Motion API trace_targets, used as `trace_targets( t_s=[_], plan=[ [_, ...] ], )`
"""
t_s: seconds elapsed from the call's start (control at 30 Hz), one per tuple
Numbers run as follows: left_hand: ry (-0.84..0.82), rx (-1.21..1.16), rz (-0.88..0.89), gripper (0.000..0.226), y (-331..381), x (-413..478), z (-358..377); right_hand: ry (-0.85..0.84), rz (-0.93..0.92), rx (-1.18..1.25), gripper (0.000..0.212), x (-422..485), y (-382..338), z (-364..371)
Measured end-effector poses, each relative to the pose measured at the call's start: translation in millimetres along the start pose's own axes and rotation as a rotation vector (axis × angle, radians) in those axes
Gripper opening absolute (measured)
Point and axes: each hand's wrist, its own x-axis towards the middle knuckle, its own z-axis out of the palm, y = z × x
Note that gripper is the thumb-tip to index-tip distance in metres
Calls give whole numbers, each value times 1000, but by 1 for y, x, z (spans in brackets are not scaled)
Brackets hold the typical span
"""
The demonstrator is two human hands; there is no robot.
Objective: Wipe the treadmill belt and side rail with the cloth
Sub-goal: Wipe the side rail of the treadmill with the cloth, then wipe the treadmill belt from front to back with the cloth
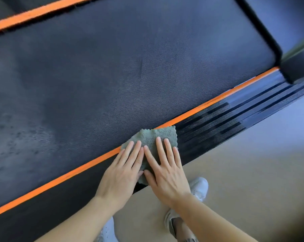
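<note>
A grey-green cloth lies across the near side rail and its orange stripe, with its far edge touching the dark textured treadmill belt. Both palms press flat on the cloth with fingers spread. My left hand covers its left part. My right hand covers its right part, thumbs close together. The cloth's near portion is hidden under the hands. Dark damp speckles show on the belt at the left.
A second orange stripe marks the far rail. The black motor cover rises at the upper right. Beige floor lies beside the treadmill, with my white shoes on it close to the rail.
</note>
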Motion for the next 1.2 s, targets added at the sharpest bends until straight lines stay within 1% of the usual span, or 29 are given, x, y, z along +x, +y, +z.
trace_targets(
  t_s=[0.07, 0.17, 0.23, 0.3, 0.33, 0.37, 0.4, 0.43, 0.47, 0.5, 0.53, 0.57, 0.6, 0.67, 0.7, 0.73, 0.8, 0.87, 0.9, 0.93, 0.97, 1.0, 1.07, 1.1, 1.13, 1.2],
  plan=[
    [98, -71, 30, 49, -25, -22, 6, -21, -60, -7, 67, 7, -22, 3],
    [240, -153, 107, 35, -56, -21, 0, -9, -133, -39, 62, 28, -29, 0],
    [301, -207, 38, 39, -67, -8, -13, 48, -175, -11, 54, 46, -24, -9],
    [285, -314, -135, 37, -71, 5, -28, 159, -165, 64, 40, 66, -15, -22],
    [245, -389, -257, 33, -70, 9, -34, 209, -137, 78, 35, 76, -10, -28],
    [189, -463, -389, 30, -68, 13, -37, 234, -96, 73, 31, 85, -6, -36],
    [124, -526, -525, 30, -66, 18, -40, 218, -45, 58, 30, 95, -4, -42],
    [53, -559, -626, 31, -64, 22, -41, 162, 18, 33, 30, 103, -3, -47],
    [-9, -576, -690, 32, -61, 26, -41, 68, 69, -6, 30, 110, -3, -52],
    [-50, -603, -735, 29, -58, 30, -41, -45, 95, -41, 28, 118, -4, -55],
    [-45, -647, -778, 22, -57, 34, -42, -136, 98, -60, 24, 124, -4, -59],
    [-24, -707, -809, 11, -57, 36, -44, -190, 88, -38, 17, 129, -5, -62],
    [6, -764, -828, 6, -59, 38, -46, -219, 76, 6, 13, 135, -7, -66],
    [61, -808, -831, 17, -59, 39, -49, -165, 66, 93, 10, 142, -8, -76],
    [100, -815, -847, 18, -61, 37, -51, -118, 52, 125, 9, 147, -10, -78],
    [159, -804, -867, 16, -65, 35, -53, -68, 35, 158, 8, 152, -15, -80],
    [330, -760, -920, 13, -77, 32, -58, 50, -6, 231, 10, 165, -31, -82],
    [492, -675, -984, 9, -95, 30, -61, 166, -35, 292, 7, 178, -51, -80],
    [531, -614, -1018, 10, -105, 29, -62, 190, -54, 312, 10, 183, -61, -77],
    [522, -529, -1046, 20, -113, 28, -61, 175, -86, 321, 21, 185, -71, -72],
    [487, -431, -1029, 32, -121, 23, -59, 125, -140, 313, 34, 186, -82, -64],
    [447, -334, -943, 39, -124, 19, -55, 60, -202, 276, 46, 184, -88, -55],
    [376, -204, -648, 45, -120, 18, -44, -37, -316, 148, 62, 175, -84, -34],
    [307, -159, -528, 51, -124, 17, -36, -67, -352, 100, 66, 175, -83, -26],
    [222, -119, -453, 57, -127, 17, -28, -84, -368, 72, 68, 175, -83, -20],
    [107, -53, -399, 66, -139, 20, -18, -90, -394, 58, 67, 183, -84, -14]
  ],
)
